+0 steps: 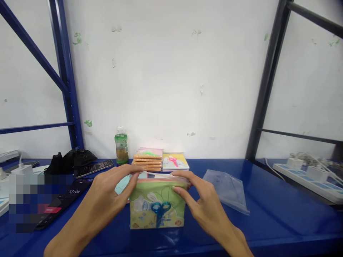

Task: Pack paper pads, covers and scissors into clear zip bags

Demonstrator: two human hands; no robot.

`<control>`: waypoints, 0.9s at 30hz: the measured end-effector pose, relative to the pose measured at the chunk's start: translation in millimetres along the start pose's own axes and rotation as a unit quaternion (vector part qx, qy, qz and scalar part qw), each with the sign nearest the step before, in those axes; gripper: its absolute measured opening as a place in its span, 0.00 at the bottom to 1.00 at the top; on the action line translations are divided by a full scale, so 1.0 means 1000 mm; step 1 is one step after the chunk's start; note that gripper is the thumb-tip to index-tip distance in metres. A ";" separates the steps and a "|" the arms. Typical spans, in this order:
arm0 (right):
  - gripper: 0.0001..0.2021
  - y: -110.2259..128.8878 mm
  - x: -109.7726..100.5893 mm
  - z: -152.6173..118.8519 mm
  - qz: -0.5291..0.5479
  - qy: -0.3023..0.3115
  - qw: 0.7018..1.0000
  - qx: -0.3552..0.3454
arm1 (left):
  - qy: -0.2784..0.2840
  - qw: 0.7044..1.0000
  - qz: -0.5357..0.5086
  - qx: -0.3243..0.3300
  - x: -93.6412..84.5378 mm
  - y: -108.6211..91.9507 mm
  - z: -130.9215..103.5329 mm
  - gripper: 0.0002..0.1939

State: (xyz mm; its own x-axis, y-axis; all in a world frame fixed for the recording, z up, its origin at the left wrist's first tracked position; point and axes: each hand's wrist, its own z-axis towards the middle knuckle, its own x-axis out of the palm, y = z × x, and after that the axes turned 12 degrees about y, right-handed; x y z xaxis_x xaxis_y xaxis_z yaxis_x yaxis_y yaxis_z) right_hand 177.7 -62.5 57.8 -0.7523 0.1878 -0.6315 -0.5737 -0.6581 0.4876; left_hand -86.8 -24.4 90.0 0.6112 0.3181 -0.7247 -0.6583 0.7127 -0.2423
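A clear zip bag (177, 210) stands upright on the blue table in front of me, with a green rabbit-printed booklet (142, 217) inside it. Blue-handled children's scissors (160, 207) lie against the booklet's front. At the bag's top left corner, my left hand (114, 185) pinches the edge between thumb and fingers. My right hand (200, 192) grips the top edge near the right corner, its thumb on the front face. Behind the bag, a light blue printed sheet (124, 184) shows in part.
Another clear plastic bag (227, 189) lies flat to the right. Stacked booklet packs (147, 162), one white pack with pink scissors (175, 162) and a green-labelled bottle (121, 146) stand by the wall. Phones (93, 167) lie left; a power strip (308, 178) sits right.
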 end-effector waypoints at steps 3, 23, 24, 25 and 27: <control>0.16 -0.002 -0.001 0.001 0.008 0.002 1.000 0.006 | 0.009 1.000 -0.010 -0.004 -0.002 0.005 -0.001 0.12; 0.03 -0.009 -0.015 0.003 0.085 0.033 0.996 0.000 | 0.192 0.971 -0.127 -0.066 -0.014 -0.013 0.005 0.07; 0.05 -0.009 -0.016 0.002 0.078 0.031 0.996 -0.007 | 0.196 0.971 -0.116 -0.071 -0.015 -0.015 0.005 0.09; 0.07 -0.008 -0.016 0.001 0.074 0.029 0.997 -0.015 | 0.198 0.971 -0.111 -0.074 -0.016 -0.016 0.005 0.11; 0.11 -0.006 -0.016 0.001 0.066 0.024 0.997 -0.023 | 0.196 0.970 -0.122 -0.081 -0.016 -0.019 0.006 0.17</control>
State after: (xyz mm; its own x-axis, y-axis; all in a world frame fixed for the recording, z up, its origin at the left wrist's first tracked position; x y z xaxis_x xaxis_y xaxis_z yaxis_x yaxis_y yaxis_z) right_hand 192.5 -60.8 65.2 -0.8036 0.0623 -0.5919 -0.4535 -0.7082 0.5411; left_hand -81.9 -39.0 110.3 0.5637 -0.1322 -0.8153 -0.5952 0.6193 -0.5120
